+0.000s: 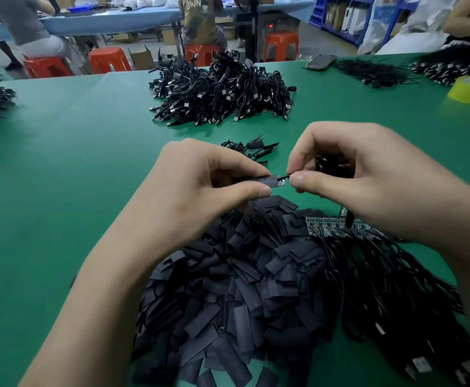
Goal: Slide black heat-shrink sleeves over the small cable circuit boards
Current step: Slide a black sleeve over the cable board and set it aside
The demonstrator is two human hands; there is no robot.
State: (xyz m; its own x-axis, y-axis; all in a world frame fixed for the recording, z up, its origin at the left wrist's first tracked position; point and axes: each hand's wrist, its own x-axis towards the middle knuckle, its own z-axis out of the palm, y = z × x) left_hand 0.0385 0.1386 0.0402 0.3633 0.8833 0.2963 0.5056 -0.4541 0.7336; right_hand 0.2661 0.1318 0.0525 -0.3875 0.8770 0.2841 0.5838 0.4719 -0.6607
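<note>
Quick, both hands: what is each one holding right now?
Left hand: pinching a black heat-shrink sleeve between thumb and forefinger.
Right hand: pinching the small circuit board at the sleeve's open end.

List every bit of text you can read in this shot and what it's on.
"OWN": back of the olive shirt of a person seated at the far table; the line above is cut off.
Digits on the red display of the machine behind: blurred.
Print on the yellow tape roll: blurred.
Faint print on the heat-shrink sleeve in the left hand: too small to read.
</note>
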